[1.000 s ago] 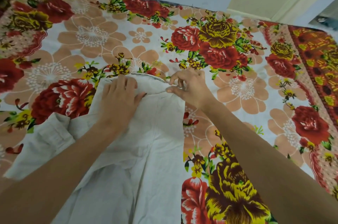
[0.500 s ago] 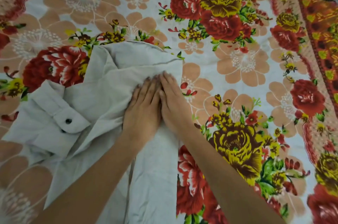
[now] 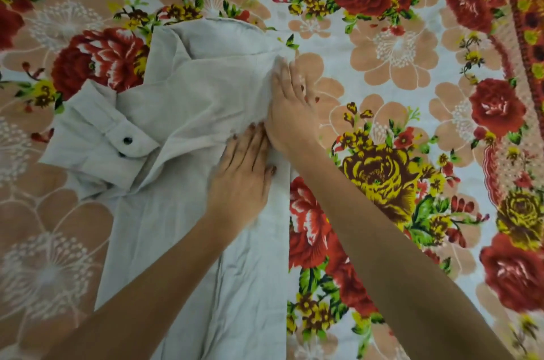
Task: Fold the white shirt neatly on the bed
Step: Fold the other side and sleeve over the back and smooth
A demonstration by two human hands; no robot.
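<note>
White shirt (image 3: pixel 176 112) lay lengthwise on the bed (image 3: pixel 397 50), left of centre, collar end farthest away. Its right edge was folded straight and ran down to the frame's bottom. Sleeve cuff (image 3: pixel 97 136), with two dark buttons (image 3: pixel 127 140), jutted past the left side. Left hand (image 3: pixel 241 180) lay flat on the cloth, fingers (image 3: pixel 250 139) straight and close, holding nothing. Right hand (image 3: pixel 291 115) pressed along the folded edge, fingers straight, partly over the bed. Bare floral bed spread broad to the right, with more to the left.
</note>
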